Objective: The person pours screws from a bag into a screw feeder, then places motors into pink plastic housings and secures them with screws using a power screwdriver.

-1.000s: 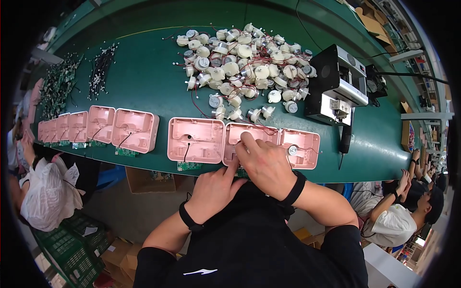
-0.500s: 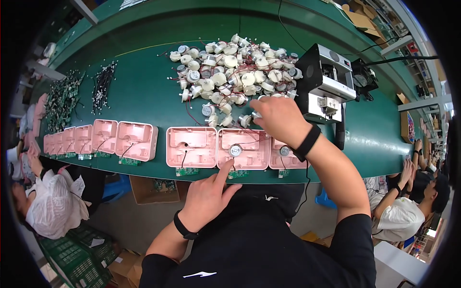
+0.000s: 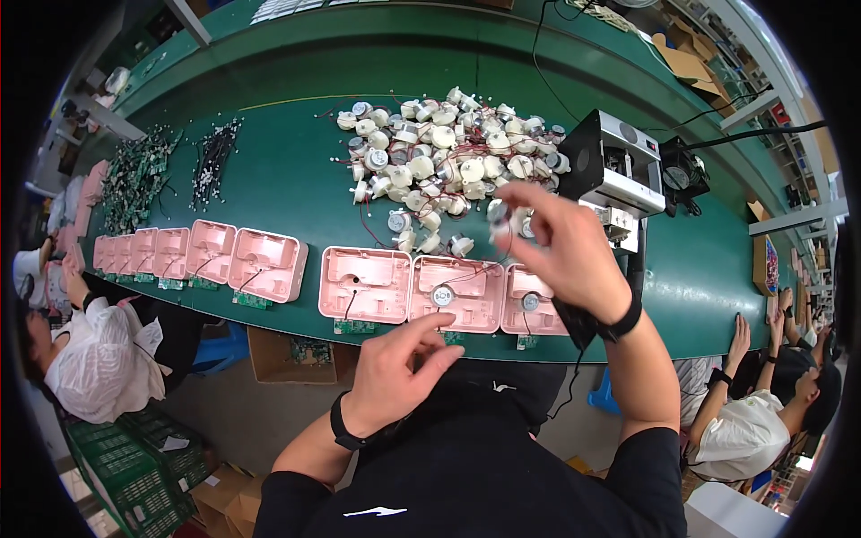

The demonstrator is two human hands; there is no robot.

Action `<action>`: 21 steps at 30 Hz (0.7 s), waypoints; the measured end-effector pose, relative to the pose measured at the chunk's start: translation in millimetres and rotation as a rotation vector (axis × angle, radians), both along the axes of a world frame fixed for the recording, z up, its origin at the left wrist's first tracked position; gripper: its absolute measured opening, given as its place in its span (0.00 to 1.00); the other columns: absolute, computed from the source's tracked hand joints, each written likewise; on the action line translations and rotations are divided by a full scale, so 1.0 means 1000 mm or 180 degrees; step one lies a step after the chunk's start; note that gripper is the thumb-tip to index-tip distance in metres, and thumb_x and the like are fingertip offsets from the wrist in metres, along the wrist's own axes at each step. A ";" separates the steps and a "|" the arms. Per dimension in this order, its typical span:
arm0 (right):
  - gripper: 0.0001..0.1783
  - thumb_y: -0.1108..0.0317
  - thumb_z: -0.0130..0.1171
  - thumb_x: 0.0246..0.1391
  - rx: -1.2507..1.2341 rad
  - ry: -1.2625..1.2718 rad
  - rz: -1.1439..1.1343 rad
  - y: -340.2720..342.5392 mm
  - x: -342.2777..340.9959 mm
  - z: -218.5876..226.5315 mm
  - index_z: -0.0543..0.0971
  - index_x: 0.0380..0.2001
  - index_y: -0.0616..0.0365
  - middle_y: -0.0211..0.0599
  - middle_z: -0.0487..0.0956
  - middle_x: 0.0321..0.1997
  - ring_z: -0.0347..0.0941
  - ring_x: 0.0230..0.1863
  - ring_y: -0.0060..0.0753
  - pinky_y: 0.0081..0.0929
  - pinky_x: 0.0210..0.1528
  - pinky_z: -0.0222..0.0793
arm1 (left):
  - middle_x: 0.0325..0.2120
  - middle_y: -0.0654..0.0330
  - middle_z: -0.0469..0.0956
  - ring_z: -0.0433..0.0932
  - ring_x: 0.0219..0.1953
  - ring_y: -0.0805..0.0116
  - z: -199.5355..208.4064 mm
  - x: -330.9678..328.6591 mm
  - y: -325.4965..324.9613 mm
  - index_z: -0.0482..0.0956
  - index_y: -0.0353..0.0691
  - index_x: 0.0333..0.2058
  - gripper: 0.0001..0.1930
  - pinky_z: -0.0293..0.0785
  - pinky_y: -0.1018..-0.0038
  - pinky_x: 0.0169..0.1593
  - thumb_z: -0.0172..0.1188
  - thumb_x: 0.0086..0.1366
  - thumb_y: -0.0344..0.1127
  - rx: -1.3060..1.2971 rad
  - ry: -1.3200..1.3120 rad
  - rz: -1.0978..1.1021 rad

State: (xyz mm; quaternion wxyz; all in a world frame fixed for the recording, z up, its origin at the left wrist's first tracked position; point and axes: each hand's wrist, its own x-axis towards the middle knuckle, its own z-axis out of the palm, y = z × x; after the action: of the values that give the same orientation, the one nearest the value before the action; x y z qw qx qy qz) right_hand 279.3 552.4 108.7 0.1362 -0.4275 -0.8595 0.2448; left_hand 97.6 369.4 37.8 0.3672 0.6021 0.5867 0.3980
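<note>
My right hand (image 3: 574, 255) is raised over the right-hand pink housings, pinching a small geared motor (image 3: 500, 215) between thumb and fingertips. Below it, a pink housing (image 3: 525, 323) holds a round silver motor (image 3: 531, 302), partly hidden by my wrist. My left hand (image 3: 399, 369) has its index finger and thumb apart and holds nothing. Its fingertip is by the front wall of the middle pink housing (image 3: 480, 311), in which another round motor (image 3: 442, 295) sits with thin wires. The left housing (image 3: 381, 306) of this row has a dark cable and no motor in it.
A heap of white and silver motors (image 3: 444, 152) covers the bench's middle. On the right stands a black and silver machine (image 3: 619, 161). More pink housings (image 3: 267, 269) line the left front edge, with circuit boards (image 3: 139, 179) behind. Co-workers sit at both sides.
My right hand has drawn back from the heap toward me and right, now with a motor in its fingers. My left fingertip has drawn back from the motor in the middle housing.
</note>
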 end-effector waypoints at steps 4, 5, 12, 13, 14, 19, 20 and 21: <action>0.24 0.70 0.71 0.44 -0.0699 0.1015 0.0684 -0.031 0.013 0.000 0.79 0.48 0.57 0.35 0.80 0.34 0.70 0.28 0.27 0.22 0.31 0.67 | 0.36 0.57 0.82 0.82 0.37 0.72 -0.001 -0.001 0.010 0.71 0.35 0.57 0.24 0.77 0.75 0.40 0.66 0.63 0.32 -0.0086 -0.0897 0.0228; 0.24 0.71 0.71 0.43 -0.0723 0.1264 0.0915 -0.037 0.014 -0.004 0.79 0.47 0.56 0.35 0.80 0.36 0.71 0.29 0.28 0.22 0.31 0.68 | 0.41 0.56 0.80 0.80 0.42 0.71 0.003 0.002 0.014 0.69 0.35 0.58 0.25 0.76 0.74 0.44 0.65 0.64 0.31 -0.0185 -0.1372 0.0126; 0.24 0.74 0.71 0.40 0.0299 0.1173 0.1249 -0.076 0.020 -0.035 0.79 0.45 0.58 0.36 0.80 0.39 0.75 0.33 0.35 0.26 0.33 0.72 | 0.56 0.54 0.72 0.74 0.55 0.70 0.005 0.016 0.013 0.63 0.34 0.63 0.27 0.71 0.72 0.58 0.61 0.68 0.29 -0.0898 -0.2786 -0.0230; 0.24 0.76 0.71 0.39 0.0739 0.1010 0.1314 -0.082 0.021 -0.037 0.79 0.45 0.59 0.36 0.80 0.39 0.75 0.34 0.36 0.27 0.33 0.73 | 0.56 0.54 0.72 0.74 0.55 0.70 0.004 0.016 0.012 0.63 0.34 0.62 0.26 0.71 0.72 0.58 0.60 0.68 0.28 -0.1003 -0.2721 -0.0263; 0.24 0.77 0.71 0.39 0.1177 0.0841 0.1373 -0.086 0.021 -0.039 0.79 0.45 0.60 0.37 0.80 0.39 0.76 0.34 0.37 0.28 0.33 0.74 | 0.55 0.54 0.73 0.74 0.54 0.70 0.003 0.014 0.010 0.63 0.33 0.62 0.25 0.71 0.72 0.58 0.59 0.68 0.27 -0.1110 -0.2655 -0.0297; 0.19 0.78 0.67 0.45 0.1117 0.1048 0.1391 -0.092 0.020 -0.045 0.79 0.44 0.61 0.37 0.80 0.37 0.76 0.34 0.37 0.29 0.34 0.74 | 0.54 0.53 0.74 0.75 0.54 0.67 -0.015 0.008 0.000 0.65 0.34 0.60 0.23 0.72 0.72 0.57 0.56 0.68 0.24 -0.1240 -0.2581 -0.0259; 0.17 0.77 0.65 0.48 0.0946 0.1122 0.1097 -0.088 0.022 -0.045 0.79 0.44 0.61 0.37 0.80 0.37 0.77 0.34 0.37 0.30 0.33 0.74 | 0.54 0.53 0.74 0.75 0.54 0.67 -0.015 0.004 0.000 0.65 0.34 0.60 0.23 0.72 0.72 0.57 0.56 0.68 0.24 -0.1255 -0.2578 -0.0274; 0.16 0.76 0.64 0.51 0.0775 0.1196 0.0803 -0.083 0.023 -0.045 0.79 0.45 0.61 0.38 0.80 0.37 0.77 0.33 0.37 0.30 0.33 0.74 | 0.53 0.52 0.74 0.75 0.54 0.65 -0.015 -0.001 0.000 0.66 0.33 0.59 0.22 0.73 0.71 0.56 0.55 0.68 0.26 -0.1223 -0.2626 -0.0254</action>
State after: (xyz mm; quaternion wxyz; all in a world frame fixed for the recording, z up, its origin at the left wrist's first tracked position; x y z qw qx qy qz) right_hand 302.3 469.2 63.5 0.3124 -0.2444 -0.8888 0.2297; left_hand 96.4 369.5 22.4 0.6902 0.3363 0.4310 0.4740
